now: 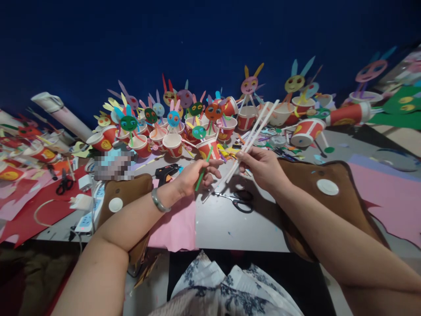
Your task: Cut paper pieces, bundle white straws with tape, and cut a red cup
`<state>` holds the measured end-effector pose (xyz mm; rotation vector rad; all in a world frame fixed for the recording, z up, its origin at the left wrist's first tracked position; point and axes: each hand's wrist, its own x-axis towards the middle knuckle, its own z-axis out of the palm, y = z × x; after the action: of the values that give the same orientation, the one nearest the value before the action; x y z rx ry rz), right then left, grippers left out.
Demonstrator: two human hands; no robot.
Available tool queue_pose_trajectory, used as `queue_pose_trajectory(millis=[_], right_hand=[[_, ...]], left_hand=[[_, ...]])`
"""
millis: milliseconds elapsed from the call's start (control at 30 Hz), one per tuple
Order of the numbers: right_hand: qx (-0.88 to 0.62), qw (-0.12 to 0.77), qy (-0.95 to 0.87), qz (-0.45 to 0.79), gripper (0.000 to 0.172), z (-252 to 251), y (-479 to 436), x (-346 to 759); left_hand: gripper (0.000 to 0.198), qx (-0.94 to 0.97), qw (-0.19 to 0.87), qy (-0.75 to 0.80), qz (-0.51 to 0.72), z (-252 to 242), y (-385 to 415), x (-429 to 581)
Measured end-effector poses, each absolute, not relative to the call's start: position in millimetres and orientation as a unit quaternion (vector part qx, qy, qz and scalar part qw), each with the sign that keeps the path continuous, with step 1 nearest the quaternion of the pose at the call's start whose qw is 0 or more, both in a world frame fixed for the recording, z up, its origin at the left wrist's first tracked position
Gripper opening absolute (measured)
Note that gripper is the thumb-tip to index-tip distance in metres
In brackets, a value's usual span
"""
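My left hand (194, 173) is closed around a green straw (203, 170) that slants up toward the paper cups. My right hand (259, 166) is pinched on a bundle of white straws (255, 131), which point up and to the right. Both hands hover over the grey table (220, 224), a little apart. Black-handled scissors (238, 199) lie on the table just below my right hand. A black glue gun (167, 172) rests to the left of my left hand. A silver bracelet (158, 201) circles my left wrist.
Behind my hands stand several red-and-white paper cups (173, 145) carrying paper bunny faces on sticks (173, 117). Pink paper (177, 224) and red paper (39, 210) cover the table's left. A second pair of scissors (64, 184) and a power strip (86, 219) lie left. Brown cushions (329, 193) sit under my forearms.
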<state>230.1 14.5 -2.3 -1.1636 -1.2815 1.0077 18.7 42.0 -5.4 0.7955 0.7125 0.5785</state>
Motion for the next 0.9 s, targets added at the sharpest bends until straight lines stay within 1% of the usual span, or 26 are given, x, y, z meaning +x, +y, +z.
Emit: queue_pose_trajectory(millis=[100, 300, 500, 567, 667, 733, 800, 900], right_hand=[[-0.48, 0.509, -0.551, 0.455, 0.038, -1, 12, 225], [-0.471, 0.44, -0.58, 0.498, 0.042, -5, 6, 217], [-0.456, 0.421, -0.579, 0.529, 0.039, -9, 4, 214], [-0.456, 0.42, -0.575, 0.533, 0.04, -10, 3, 213], [-0.463, 0.41, -0.574, 0.537, 0.042, -10, 3, 212], [-0.463, 0.4, -0.576, 0.542, 0.043, -11, 2, 211], [-0.456, 0.387, -0.583, 0.55, 0.043, -12, 1, 210], [-0.435, 0.356, -0.602, 0.567, 0.041, -14, -2, 206]], left_hand=[[0.038, 0.386, 0.814, 0.333, 0.28, -6, 41, 19], [0.031, 0.481, 0.729, 0.356, 0.332, -2, 31, 20], [0.022, 0.533, 0.669, 0.377, 0.355, -4, 30, 25], [0.025, 0.545, 0.638, 0.398, 0.37, -3, 30, 27], [0.036, 0.574, 0.569, 0.423, 0.409, 0, 28, 27], [0.032, 0.605, 0.525, 0.422, 0.425, 2, 26, 25], [0.023, 0.621, 0.52, 0.406, 0.423, 4, 24, 23], [0.019, 0.611, 0.564, 0.373, 0.411, 4, 23, 23]])
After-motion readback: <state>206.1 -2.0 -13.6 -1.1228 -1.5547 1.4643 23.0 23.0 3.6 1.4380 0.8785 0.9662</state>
